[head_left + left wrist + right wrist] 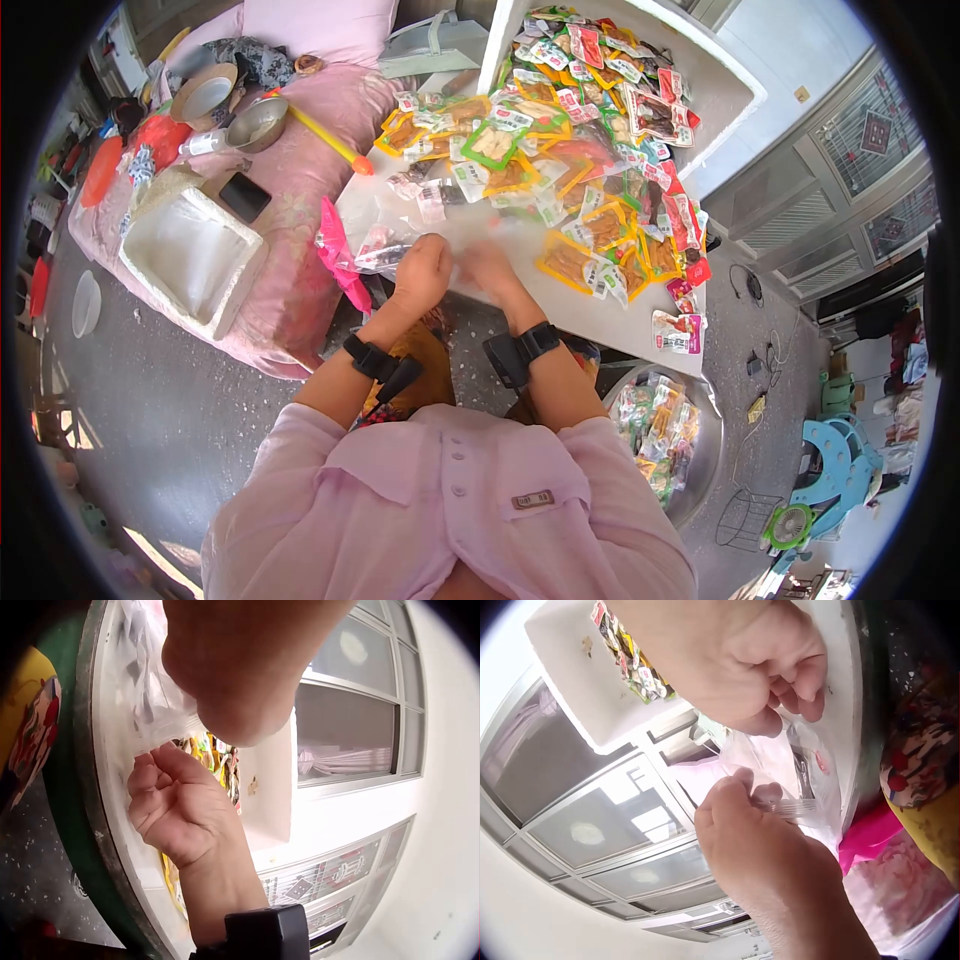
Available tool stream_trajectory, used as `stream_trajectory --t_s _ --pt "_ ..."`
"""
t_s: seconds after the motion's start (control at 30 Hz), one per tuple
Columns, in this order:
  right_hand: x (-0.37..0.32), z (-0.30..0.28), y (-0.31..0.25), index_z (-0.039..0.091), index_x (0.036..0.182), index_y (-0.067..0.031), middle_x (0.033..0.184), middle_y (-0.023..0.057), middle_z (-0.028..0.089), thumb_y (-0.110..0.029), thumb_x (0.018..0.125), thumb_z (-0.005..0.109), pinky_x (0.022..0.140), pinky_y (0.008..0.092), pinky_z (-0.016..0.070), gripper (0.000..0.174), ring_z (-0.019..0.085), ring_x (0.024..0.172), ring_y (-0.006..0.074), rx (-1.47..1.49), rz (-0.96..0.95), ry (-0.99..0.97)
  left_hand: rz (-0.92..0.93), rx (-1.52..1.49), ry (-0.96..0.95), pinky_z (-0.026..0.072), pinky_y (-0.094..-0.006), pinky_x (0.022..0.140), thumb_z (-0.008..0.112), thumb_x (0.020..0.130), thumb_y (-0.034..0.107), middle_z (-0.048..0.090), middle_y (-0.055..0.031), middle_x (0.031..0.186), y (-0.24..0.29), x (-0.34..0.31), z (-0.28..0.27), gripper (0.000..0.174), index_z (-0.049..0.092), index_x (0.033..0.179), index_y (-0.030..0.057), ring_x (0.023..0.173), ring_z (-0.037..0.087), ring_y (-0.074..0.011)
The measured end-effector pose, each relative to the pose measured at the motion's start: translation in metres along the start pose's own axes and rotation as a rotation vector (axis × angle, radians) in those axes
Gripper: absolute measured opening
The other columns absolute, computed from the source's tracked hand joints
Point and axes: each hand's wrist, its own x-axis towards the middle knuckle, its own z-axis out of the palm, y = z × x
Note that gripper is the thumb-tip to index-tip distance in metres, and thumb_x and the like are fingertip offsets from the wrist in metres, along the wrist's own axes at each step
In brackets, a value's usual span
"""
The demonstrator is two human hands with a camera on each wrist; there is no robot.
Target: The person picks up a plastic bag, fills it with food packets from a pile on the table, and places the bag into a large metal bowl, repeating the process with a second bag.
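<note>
My left hand (425,270) curls round the gathered edge of a clear plastic bag (821,776), its folds bunched between thumb and fingers. Dark-looking packets lie inside the bag, which rests at the left edge of the white tabletop (655,345). Blurred in the head view, my right hand (488,268) is just right of the left one. The right wrist view shows the right hand (742,664) with curled fingers and no object visible in them; whether they touch the film is unclear. In the left wrist view the left hand (240,675) hides part of the bag.
Colourful food packets (600,225) spread over the table, spilling from a white foam box (720,100). A metal basin (705,455) of packets stands below right. On the pink-covered bed (300,320) are a foam box (180,260), bowls and a phone. A pink bag (345,260) hangs beside the table.
</note>
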Motion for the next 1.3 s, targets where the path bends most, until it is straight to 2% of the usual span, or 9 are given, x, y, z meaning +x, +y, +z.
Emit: stream_trajectory --t_s 0.3,0.6,0.7,0.8,0.83,1.0,1.07,1.2,1.3 --pt "-0.02 -0.01 -0.004 0.048 0.069 -0.0027 0.052 0.0059 0.045 -0.01 0.073 0.048 0.032 0.0238 0.0275 0.009 0.038 0.037 0.011 0.156 0.148 -0.011 0.25 0.009 -0.082 0.0416 -0.0407 0.057 0.049 0.071 0.006 0.051 -0.0151 0.073 0.016 -0.001 0.015 0.007 0.046 0.076 0.0023 0.066 0.05 -0.0343" --pt "-0.011 -0.011 0.026 0.05 0.08 -0.0015 0.063 0.007 0.052 -0.009 0.075 0.049 0.039 0.0239 0.0385 0.009 0.051 0.048 0.0123 0.323 -0.089 0.309 0.214 0.089 -0.203 0.0419 -0.0385 0.063 0.049 0.069 0.005 0.052 -0.0136 0.079 0.017 -0.018 0.03 0.007 0.049 0.076 0.0027 0.074 0.051 -0.0318" --pt "0.015 -0.02 0.05 0.048 0.08 -0.0063 0.068 0.0049 0.05 -0.014 0.077 0.045 0.043 0.0253 0.0389 0.008 0.05 0.056 0.0129 -0.21 -0.29 0.464 0.261 -0.014 -0.188 0.0403 -0.0408 0.068 0.05 0.068 0.005 0.052 -0.0157 0.081 0.016 -0.014 0.049 0.009 0.051 0.076 0.0023 0.076 0.049 -0.0332" --pt "-0.017 -0.039 0.017 0.052 0.083 -0.0039 0.067 0.0043 0.054 -0.012 0.076 0.048 0.047 0.0222 0.0414 0.012 0.054 0.054 0.0122 0.265 0.023 0.16 0.344 0.024 -0.14 0.0401 -0.04 0.068 0.05 0.067 0.005 0.053 -0.0143 0.084 0.022 -0.012 0.048 0.01 0.051 0.077 0.0026 0.076 0.049 -0.0321" --pt "-0.027 -0.049 0.009 0.053 0.084 -0.0044 0.067 0.0034 0.054 -0.014 0.076 0.049 0.046 0.021 0.0403 0.013 0.054 0.054 0.0117 0.161 0.049 0.129 0.33 0.062 -0.13 0.0403 -0.0396 0.069 0.052 0.066 0.005 0.053 -0.014 0.085 0.018 -0.013 0.05 0.01 0.051 0.076 0.0027 0.076 0.049 -0.0317" --pt "-0.04 -0.137 0.012 0.053 0.082 -0.0009 0.066 0.0044 0.052 -0.013 0.073 0.052 0.046 0.0225 0.0411 0.014 0.051 0.053 0.0109 0.275 -0.19 0.333 0.353 0.151 -0.064 0.0389 -0.0391 0.068 0.054 0.064 0.006 0.052 -0.0124 0.092 -0.002 -0.022 0.061 0.01 0.052 0.074 0.0041 0.079 0.048 -0.03" --pt "-0.036 -0.185 0.022 0.052 0.079 0.0003 0.066 0.0053 0.052 -0.011 0.072 0.053 0.048 0.0218 0.0417 0.014 0.05 0.054 0.0103 0.039 -0.418 0.55 0.377 0.185 -0.042 0.0381 -0.0388 0.065 0.055 0.062 0.006 0.05 -0.0118 0.093 -0.005 -0.024 0.065 0.011 0.051 0.072 0.0046 0.077 0.048 -0.0288" --pt "-0.025 -0.274 0.032 0.05 0.078 0.004 0.067 0.011 0.052 -0.011 0.068 0.055 0.057 0.029 0.0413 0.018 0.052 0.062 0.0186 -0.538 -0.447 0.96 0.406 0.227 -0.014 0.0375 -0.0378 0.063 0.056 0.06 0.006 0.05 -0.0107 0.091 -0.002 -0.023 0.067 0.012 0.051 0.071 0.0051 0.074 0.048 -0.0273" --pt "-0.017 -0.3 0.026 0.049 0.08 0.006 0.074 0.0172 0.053 -0.012 0.067 0.055 0.064 0.0351 0.0401 0.023 0.053 0.072 0.0278 -0.516 -0.293 1.155 0.394 0.25 -0.027 0.038 -0.0366 0.063 0.056 0.06 0.005 0.051 -0.0107 0.09 0.0 -0.024 0.067 0.013 0.052 0.072 0.0048 0.075 0.048 -0.0273"
